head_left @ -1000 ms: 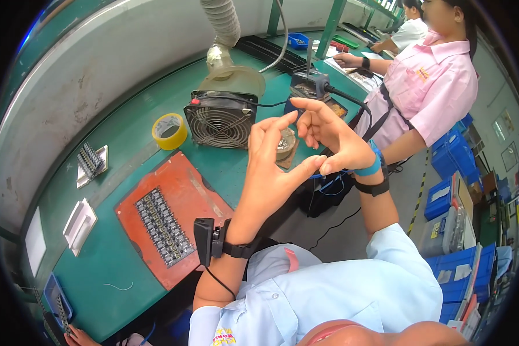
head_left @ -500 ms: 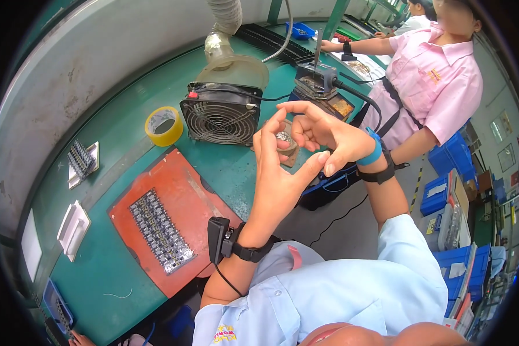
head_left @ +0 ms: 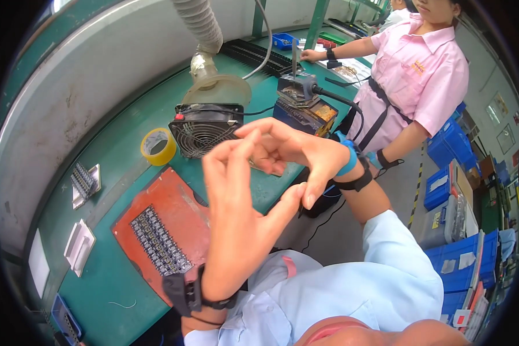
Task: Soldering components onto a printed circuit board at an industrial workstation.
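My left hand (head_left: 233, 199) is raised above the bench, open and holding nothing, its thumb apart from its long fingers. Facing it is my right hand (head_left: 314, 151), also open, with curved fingers and a blue band (head_left: 347, 160) at the wrist. Their fingertips meet or overlap at the top and the thumb tips come together below, leaving a gap framed between the hands. Beneath and left of them lies a red-brown board (head_left: 181, 199) bearing a panel of small circuit boards (head_left: 160, 241). My left hand and forearm hide its right part.
A black fan (head_left: 205, 132), yellow tape roll (head_left: 158, 147) and soldering unit (head_left: 300, 89) stand on the green bench (head_left: 106, 230). White holders (head_left: 79, 247) lie left. A co-worker in pink (head_left: 412, 75) stands at the far right, near blue bins (head_left: 452, 144).
Both hands have moved left and a little down in the picture, keeping the same joined shape. The left hand looks larger and its forearm now covers more of the red-brown board.
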